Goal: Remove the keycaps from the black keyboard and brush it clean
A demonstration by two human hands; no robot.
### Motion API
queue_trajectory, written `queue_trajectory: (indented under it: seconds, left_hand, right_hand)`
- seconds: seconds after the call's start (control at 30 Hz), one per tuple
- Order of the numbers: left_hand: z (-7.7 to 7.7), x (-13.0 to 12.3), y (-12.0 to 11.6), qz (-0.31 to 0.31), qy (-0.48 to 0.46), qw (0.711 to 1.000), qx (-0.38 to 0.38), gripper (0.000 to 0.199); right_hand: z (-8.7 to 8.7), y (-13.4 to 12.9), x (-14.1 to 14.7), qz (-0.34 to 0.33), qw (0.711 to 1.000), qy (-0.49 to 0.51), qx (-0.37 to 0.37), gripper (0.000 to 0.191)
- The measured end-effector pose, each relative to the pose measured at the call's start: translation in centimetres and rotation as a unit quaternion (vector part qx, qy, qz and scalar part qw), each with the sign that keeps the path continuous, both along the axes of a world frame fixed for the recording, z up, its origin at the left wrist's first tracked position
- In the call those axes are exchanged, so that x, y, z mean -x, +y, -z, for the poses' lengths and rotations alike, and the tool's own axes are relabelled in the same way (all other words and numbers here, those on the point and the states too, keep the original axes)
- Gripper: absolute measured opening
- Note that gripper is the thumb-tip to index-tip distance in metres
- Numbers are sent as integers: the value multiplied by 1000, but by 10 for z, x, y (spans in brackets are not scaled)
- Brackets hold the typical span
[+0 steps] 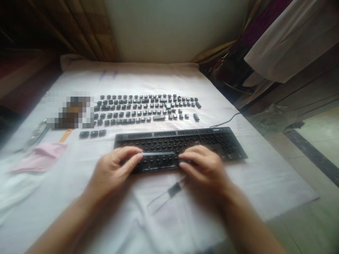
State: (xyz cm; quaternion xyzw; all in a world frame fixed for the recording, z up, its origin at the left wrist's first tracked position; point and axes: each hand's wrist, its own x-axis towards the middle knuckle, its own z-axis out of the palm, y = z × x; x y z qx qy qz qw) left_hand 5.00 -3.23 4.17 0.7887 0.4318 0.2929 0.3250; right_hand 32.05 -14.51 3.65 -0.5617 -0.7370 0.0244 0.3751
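Note:
My left hand (116, 164) pinches one end of a long, narrow dark bar, which looks like a space bar key (158, 154). At the bar's other end, the fingertips of my right hand (203, 164) close on it. Both hands are just above a black keyboard (230, 146) whose keycaps are off, baring rows of switch stems. Below my right hand is a keycap puller (174, 189) with a black body and wire loops; its upper wire runs under the hand, and I cannot tell whether the hand touches it.
Loose black keycaps (136, 106) lie in rows beyond the keyboard, with several more keycaps (92, 134) to the left. A pink cloth (43, 157), an orange handle (65, 135) and a blurred-out item are at the left. The keyboard's cable (225, 121) trails off the white-covered table (156, 79).

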Motion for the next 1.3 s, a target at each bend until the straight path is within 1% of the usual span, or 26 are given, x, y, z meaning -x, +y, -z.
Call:
queue_trajectory:
  seconds: [0.1,0.17,0.23,0.33,0.47,0.63,0.7,0.83,0.93,1.03,1.17,1.3]
  left_hand:
    - [4,13,-3,-61,-14,998,3,36]
    - [6,20,-4,-93,-18,996,0,38]
    - [7,24,-5,-107,-23,994,-3,39]
    - [9,25,-5,-104,-29,994,-6,38]
    - [12,24,-5,-95,-29,995,-3,36]
    - [11,23,-5,-96,-44,994,6,34]
    - [10,23,-5,-95,-50,994,19,37]
    - [8,24,-3,-98,-54,993,42,38]
    - [10,25,-2,-108,-50,992,47,38]
    - [12,26,-1,-111,-46,991,52,40]
    - [14,29,0,-106,-43,992,59,41]
    - [13,30,-1,-99,-51,992,64,40]
  right_hand:
    - [-1,-1,3,-24,999,-44,3,13]
    - [0,-1,7,-22,998,-56,12,9]
    - [1,1,11,-9,998,-61,19,4]
    - [3,3,16,12,997,-64,28,5]
    - [6,5,18,24,997,-70,25,10]
    - [12,8,24,93,990,-103,16,17]
    - [13,9,26,106,988,-108,13,18]
    - [10,7,25,99,992,-81,-14,15]
    - [7,4,21,63,995,-57,-44,10]
    - [6,2,19,26,995,-82,-45,13]
    - [8,3,22,34,990,-130,-38,17]
    - [5,4,24,38,992,-100,-72,17]
